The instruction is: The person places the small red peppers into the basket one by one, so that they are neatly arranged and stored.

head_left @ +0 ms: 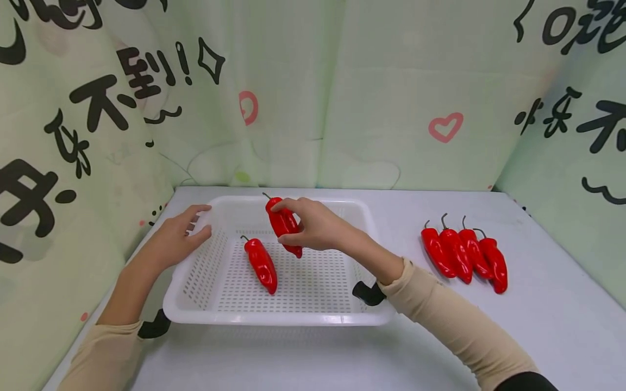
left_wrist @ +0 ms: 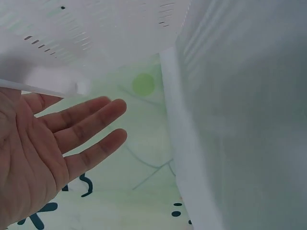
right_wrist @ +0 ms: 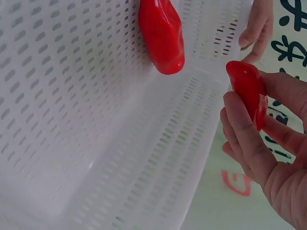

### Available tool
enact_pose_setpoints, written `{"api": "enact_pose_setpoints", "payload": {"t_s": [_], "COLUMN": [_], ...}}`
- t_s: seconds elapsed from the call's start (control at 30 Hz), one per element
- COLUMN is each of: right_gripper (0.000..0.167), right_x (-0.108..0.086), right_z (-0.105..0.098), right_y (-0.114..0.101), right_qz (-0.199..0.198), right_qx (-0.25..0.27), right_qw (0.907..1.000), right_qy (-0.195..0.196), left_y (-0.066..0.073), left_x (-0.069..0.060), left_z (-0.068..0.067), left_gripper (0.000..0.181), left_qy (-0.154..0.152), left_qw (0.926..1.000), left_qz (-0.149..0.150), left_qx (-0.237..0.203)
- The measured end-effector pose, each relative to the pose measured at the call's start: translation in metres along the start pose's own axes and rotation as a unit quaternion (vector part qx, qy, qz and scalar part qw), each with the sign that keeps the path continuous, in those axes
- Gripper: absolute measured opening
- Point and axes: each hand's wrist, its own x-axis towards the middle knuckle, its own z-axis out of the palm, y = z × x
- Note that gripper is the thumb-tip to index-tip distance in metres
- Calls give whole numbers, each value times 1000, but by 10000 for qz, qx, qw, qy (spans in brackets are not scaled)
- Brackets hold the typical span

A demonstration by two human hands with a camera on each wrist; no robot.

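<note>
From where I stand, the right hand (head_left: 318,224) has a red pepper (head_left: 282,221) pinched between thumb and fingers, above the white basket (head_left: 274,319). A second pepper (head_left: 261,265) lies inside the basket. The left hand (head_left: 178,239) is at the basket's left rim, fingers loosely extended, thumb apart. Four more peppers (head_left: 456,253) lie side by side on the desk (head_left: 313,358), right of the basket.

Our left hand (head_left: 182,238): near 9 o'clock, fingers extended, thumb apart | our right hand (head_left: 317,224): near centre, thumb and fingers pinching | left forearm (head_left: 128,298): slants from 8 o'clock | right forearm (head_left: 374,258): from 4
</note>
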Motion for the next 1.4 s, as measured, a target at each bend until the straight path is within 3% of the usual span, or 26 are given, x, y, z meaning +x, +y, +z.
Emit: {"api": "enact_pose_setpoints", "payload": {"t_s": [0.2, 0.47, 0.83, 1.4], "right_gripper": [55, 56, 60, 80], "right_x": [5, 5, 7, 3], "right_z": [10, 21, 33, 52], "right_y": [-1, -3, -6, -13], "right_qz": [22, 146, 442, 631], "right_qx": [-156, -396, -599, -782], "right_qw": [9997, 9981, 9930, 9768], "right_qy": [-198, -458, -916, -1889], "left_y": [-4, -3, -3, -2], "left_x": [0, 1, 1, 0], "left_z": [0, -1, -1, 0], "left_gripper": [59, 58, 59, 60], "left_qy": [-148, -110, -139, -207], "left_qw": [9992, 9996, 9996, 9994], "left_qz": [-12, 165, 163, 28], "left_qx": [-360, -209, -210, -260]}}
